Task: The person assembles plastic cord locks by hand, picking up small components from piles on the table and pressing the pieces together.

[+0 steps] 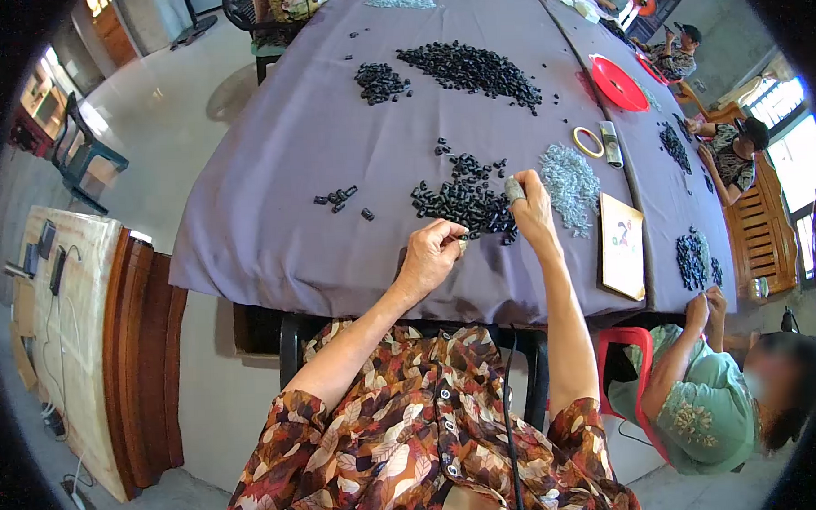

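My left hand point(430, 256) is closed in a pinch at the near edge of a pile of small black cylindrical pieces point(478, 197). One such black piece seems to show at its fingertips. Over the right side of that pile is my right hand point(534, 213), thumb and fingers pressed together, pointing down. A grey cover point(514, 190) sits on one of its fingers. Whatever those fingertips hold is too small to make out. To the right of this hand lies a heap of small clear bluish pieces point(569, 186). A few loose black pieces point(338, 198) lie left of the pile.
A grey cloth point(272, 215) covers the long table. Larger black heaps point(474, 73) lie farther back. Nearby are a tape roll point(588, 142), a flat board point(622, 247) and a red basin point(619, 83). A person in green point(701, 398) sits at right; other people work along the far side.
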### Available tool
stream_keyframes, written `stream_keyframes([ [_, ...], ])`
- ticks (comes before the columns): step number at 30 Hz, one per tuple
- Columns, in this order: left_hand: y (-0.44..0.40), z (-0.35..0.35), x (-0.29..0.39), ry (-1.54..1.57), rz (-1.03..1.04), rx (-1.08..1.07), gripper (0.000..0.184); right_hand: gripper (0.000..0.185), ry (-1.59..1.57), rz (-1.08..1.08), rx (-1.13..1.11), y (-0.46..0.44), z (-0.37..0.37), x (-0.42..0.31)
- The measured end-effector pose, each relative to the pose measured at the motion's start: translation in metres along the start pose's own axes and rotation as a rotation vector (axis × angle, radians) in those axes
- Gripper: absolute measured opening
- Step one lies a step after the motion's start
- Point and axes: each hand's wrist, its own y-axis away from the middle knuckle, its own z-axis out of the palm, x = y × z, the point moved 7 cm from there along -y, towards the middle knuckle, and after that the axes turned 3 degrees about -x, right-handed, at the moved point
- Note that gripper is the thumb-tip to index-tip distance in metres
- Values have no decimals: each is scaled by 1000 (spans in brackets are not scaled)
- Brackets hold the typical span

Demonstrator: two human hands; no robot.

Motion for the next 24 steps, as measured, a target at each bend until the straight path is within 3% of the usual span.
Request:
stream_keyframes([
  [3,-1,0,-3,16,11,16,12,12,-315,139,-45,28,6,-4],
  [13,-2,4,-5,68,-44,-34,12,13,-738,237,-176,77,39,-10],
  [24,-5,6,0,-2,9,-47,15,10,-621,137,-135,84,49,-13],
])
